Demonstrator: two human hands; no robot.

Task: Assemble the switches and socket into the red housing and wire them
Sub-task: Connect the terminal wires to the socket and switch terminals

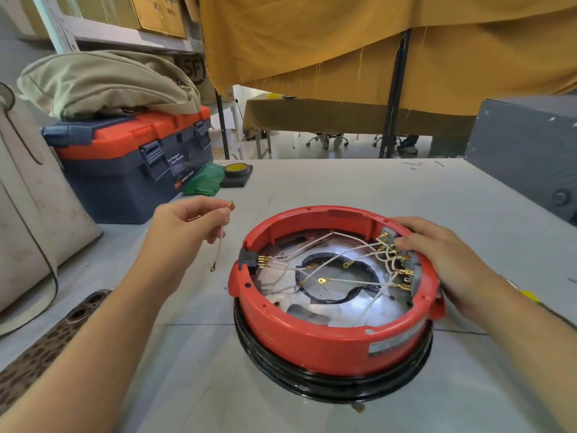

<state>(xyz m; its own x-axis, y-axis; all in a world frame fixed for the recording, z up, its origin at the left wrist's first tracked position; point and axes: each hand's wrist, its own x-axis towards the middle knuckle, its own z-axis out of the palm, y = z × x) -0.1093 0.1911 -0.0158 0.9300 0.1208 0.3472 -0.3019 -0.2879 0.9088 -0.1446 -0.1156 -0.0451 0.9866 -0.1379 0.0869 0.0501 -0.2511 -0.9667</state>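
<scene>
While the red housing (331,332) sits open side up on the grey bench (343,182), stacked on a black ring (337,382) beneath it, the left hand (184,223) is raised over the bench just left of it, well clear of its rim. That hand's fingers (218,214) are curled together and pinch a short white wire (219,248) near its top brass terminal, so the wire hangs free with a small ring lug at its lower end. The right hand (443,260) rests on the housing's right rim, its fingers bent over the edge and the thumb pressing by the grey switches (412,270) set into the inner wall there. Brass spade terminals and white wires (352,281) run from those switches across the silvery base plate (343,307) to a black socket (248,260) mounted in the left wall. Several ring lugs lie loose over the plate's central opening. At the bench's far left stands a blue and orange toolbox (125,164) with a beige bag (103,82) on top, and a green bag (203,179) and a roll of yellow tape (236,168) lie beside it.
</scene>
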